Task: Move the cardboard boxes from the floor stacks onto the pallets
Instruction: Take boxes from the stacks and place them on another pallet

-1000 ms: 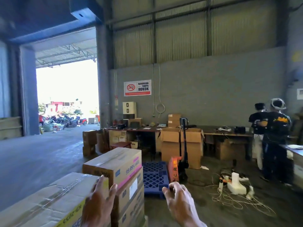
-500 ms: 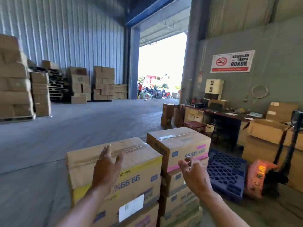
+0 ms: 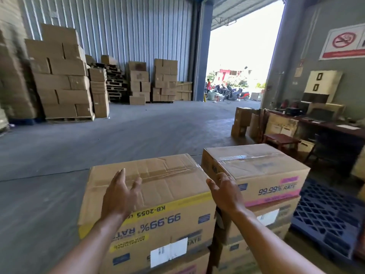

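Far left, loaded stacks of boxes (image 3: 59,80) stand on a wooden pallet (image 3: 69,119) against the corrugated wall, well apart from the work in hand. Nearer, the left hand (image 3: 120,192) hovers with its fingers spread over the top of the yellow-striped box (image 3: 154,196), which sits on top of a floor stack; whether the palm touches the cardboard cannot be told. That box is printed upside down (the "99.99% RATE" lettering reads inverted), and its lid looks creased and dented under the tape — a grip pressed into the middle of that lid could likely buckle it, so the corners or side walls seem safer. The right hand (image 3: 225,192) is open too, holding nothing, poised at the narrow gap between this box and the pink-striped box (image 3: 256,171) on the neighbouring stack. The two stacks stand just beside each other, so fingers pushed into that gap could get pinched, or a lift could drag the neighbour askew and tip its stack. Right again lies the blue plastic pallet (image 3: 325,212), bare where it shows — carrying a box across means turning near the table (image 3: 335,127) and stool (image 3: 280,139), a possible snag.
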`<action>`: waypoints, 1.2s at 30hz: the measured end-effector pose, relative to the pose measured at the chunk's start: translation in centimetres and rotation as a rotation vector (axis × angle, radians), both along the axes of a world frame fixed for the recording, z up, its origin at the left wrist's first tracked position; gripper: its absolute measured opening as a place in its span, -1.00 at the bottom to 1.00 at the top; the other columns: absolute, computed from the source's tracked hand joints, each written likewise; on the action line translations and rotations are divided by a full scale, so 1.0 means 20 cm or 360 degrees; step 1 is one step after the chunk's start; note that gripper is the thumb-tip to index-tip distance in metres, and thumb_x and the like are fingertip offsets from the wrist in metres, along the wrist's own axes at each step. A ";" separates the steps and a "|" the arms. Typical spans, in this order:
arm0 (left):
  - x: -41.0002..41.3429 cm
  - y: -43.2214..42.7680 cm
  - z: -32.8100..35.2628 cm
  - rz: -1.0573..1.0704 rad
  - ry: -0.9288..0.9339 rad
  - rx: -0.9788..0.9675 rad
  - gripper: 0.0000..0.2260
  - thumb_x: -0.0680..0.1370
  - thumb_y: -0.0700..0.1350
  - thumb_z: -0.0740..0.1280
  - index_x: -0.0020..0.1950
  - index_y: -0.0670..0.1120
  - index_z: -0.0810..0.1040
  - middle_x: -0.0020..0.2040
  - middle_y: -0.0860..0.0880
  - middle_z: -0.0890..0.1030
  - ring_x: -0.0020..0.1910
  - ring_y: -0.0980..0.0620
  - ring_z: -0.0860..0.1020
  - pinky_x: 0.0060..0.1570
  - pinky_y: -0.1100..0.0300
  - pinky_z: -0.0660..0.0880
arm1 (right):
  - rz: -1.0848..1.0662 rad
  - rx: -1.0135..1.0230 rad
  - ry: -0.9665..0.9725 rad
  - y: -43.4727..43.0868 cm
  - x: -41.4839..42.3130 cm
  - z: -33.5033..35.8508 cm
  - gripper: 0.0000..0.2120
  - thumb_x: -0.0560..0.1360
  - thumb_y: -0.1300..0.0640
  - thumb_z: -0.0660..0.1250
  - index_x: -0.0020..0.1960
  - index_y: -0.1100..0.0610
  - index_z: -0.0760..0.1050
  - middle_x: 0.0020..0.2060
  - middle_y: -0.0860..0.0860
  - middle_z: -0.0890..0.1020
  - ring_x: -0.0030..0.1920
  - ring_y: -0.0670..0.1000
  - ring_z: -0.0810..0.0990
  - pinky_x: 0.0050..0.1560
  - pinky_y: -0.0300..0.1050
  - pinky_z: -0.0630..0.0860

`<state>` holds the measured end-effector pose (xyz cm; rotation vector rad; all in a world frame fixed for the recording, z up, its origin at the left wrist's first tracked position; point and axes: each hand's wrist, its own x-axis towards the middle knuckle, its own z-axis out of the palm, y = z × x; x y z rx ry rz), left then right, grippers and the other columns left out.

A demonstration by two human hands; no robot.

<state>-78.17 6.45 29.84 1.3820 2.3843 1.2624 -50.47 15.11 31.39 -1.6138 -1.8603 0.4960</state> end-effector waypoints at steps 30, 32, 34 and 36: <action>-0.20 -0.26 -0.34 0.0746 -0.0978 0.0206 -0.17 0.04 0.42 0.42 0.22 0.03 0.55 0.03 -0.02 0.62 -0.01 -0.07 0.59 -0.04 -0.13 0.60 | 0.0186 -0.0805 0.1170 0.52 -0.02 -0.46 -0.08 0.16 -0.37 0.55 0.44 -0.08 0.45 0.15 0.04 0.61 0.16 0.13 0.57 0.26 0.14 0.50; -0.21 -0.28 -0.37 0.0671 -0.1123 0.0265 -0.28 0.11 0.38 0.49 0.18 0.07 0.60 0.04 0.03 0.65 0.02 -0.06 0.61 -0.06 -0.25 0.62 | 0.0172 -0.0843 0.1202 0.50 -0.02 -0.46 -0.29 0.34 -0.21 0.53 0.42 -0.01 0.46 0.01 -0.02 0.60 0.05 0.10 0.59 0.22 0.19 0.53; -0.22 -0.28 -0.41 0.0635 -0.1267 0.0291 -0.42 0.24 0.31 0.56 0.19 0.12 0.61 0.08 -0.02 0.66 0.05 -0.13 0.61 -0.14 -0.30 0.62 | 0.0092 -0.0917 0.1219 0.48 -0.02 -0.47 -0.49 0.42 -0.16 0.49 0.28 -0.02 0.47 -0.04 -0.02 0.58 -0.02 0.06 0.57 0.21 0.28 0.53; -0.25 -0.28 -0.46 0.0585 -0.1364 0.0313 -0.53 0.40 0.19 0.53 0.25 0.11 0.57 0.11 -0.07 0.64 0.07 -0.19 0.60 -0.25 -0.29 0.62 | 0.0043 -0.0976 0.1230 0.48 -0.02 -0.47 -0.49 0.40 -0.20 0.50 0.24 -0.05 0.46 0.02 0.04 0.59 0.04 0.13 0.57 0.12 0.37 0.56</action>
